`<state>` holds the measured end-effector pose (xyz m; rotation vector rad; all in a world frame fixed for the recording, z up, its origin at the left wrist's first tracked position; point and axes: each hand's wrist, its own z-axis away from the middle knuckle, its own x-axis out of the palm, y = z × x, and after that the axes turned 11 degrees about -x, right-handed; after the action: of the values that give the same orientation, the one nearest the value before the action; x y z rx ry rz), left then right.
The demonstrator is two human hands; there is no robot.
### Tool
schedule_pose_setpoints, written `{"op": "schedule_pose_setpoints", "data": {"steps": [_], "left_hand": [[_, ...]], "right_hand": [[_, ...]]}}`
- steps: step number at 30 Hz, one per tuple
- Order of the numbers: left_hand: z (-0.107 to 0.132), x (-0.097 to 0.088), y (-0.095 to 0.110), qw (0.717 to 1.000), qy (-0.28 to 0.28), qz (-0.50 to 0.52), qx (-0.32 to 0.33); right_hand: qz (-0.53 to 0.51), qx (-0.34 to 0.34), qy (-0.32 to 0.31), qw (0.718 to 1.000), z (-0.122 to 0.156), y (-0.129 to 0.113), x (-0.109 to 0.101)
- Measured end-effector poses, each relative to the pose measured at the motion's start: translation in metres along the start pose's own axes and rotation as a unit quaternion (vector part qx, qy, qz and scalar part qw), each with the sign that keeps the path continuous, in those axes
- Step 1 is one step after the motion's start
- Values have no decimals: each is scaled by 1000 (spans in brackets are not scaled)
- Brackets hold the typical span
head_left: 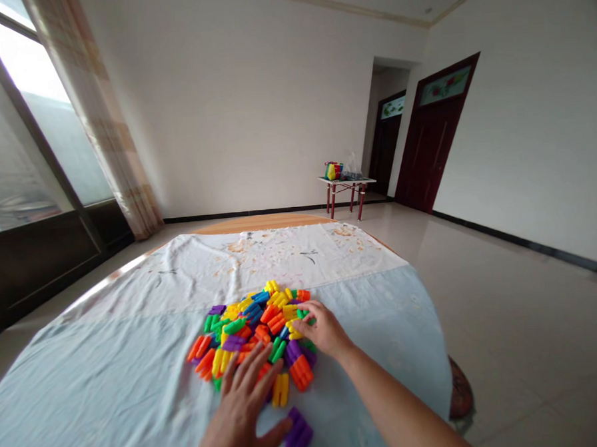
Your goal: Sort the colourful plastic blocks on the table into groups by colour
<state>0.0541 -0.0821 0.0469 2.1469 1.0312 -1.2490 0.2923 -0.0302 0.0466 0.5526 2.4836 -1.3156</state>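
A heap of plastic toy building blocks [261, 334] in orange, yellow, green, blue and purple lies on the cloth-covered table. My left hand [247, 396] is spread over the heap's near side, palm down, its fingertips by orange blocks. Close to its thumb lies a purple block [298, 433], apart from the heap. At the heap's right side is my right hand [324, 327], with thumb and fingers apart around a yellow block [295, 328] and a green one [302, 313]. Whether the fingertips press on either block is hard to see. Another yellow block [280, 390] sits at the front.
A light blue cloth [136, 372] and a white flowered cloth [280, 254] cover the round wooden table [263, 222]. Farther back stands a small table [347, 179] with bags on it. A shoe [460, 388] shows beside the table's right edge. Curtains and windows are on the left.
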Motion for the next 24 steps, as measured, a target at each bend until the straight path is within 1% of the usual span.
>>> {"op": "schedule_pose_setpoints", "data": {"steps": [2,3,4,5,6,8,9,11,13,16,17,19,21,23,24], "left_hand": [[1,3,22,997,-49,17,48],[2,6,30,995,-73,23,60],[2,9,35,993,-89,27,67],[3,12,37,993,-93,24,67],[3,15,37,995,-83,14,61],[4,19,33,998,-39,-19,37],[5,20,29,999,-15,-37,22],[7,18,23,998,17,-65,-1],[9,15,19,997,23,-75,-12],[6,7,14,999,-2,-47,-22],[2,4,11,999,-10,-28,-36],[-7,0,2,995,-12,15,-94],[-17,-2,-16,980,6,62,-188],[-25,-1,-39,947,36,115,-297],[-26,0,-51,924,45,145,-350]], "right_hand": [[51,12,25,998,5,4,-8],[72,23,25,997,8,5,-11],[84,37,12,996,11,6,-13],[87,52,-12,995,14,6,-15],[81,67,-42,994,18,5,-15],[56,88,-93,990,24,3,-12],[44,89,-106,989,26,2,-9],[26,75,-110,991,30,-1,-2],[11,49,-108,993,33,-2,6],[14,16,-110,994,32,-2,13],[27,9,-105,994,31,-2,13],[61,-1,-80,995,29,2,10],[89,-6,-38,995,26,7,3],[105,0,2,994,24,13,-4],[107,8,15,994,24,17,-7]]}}
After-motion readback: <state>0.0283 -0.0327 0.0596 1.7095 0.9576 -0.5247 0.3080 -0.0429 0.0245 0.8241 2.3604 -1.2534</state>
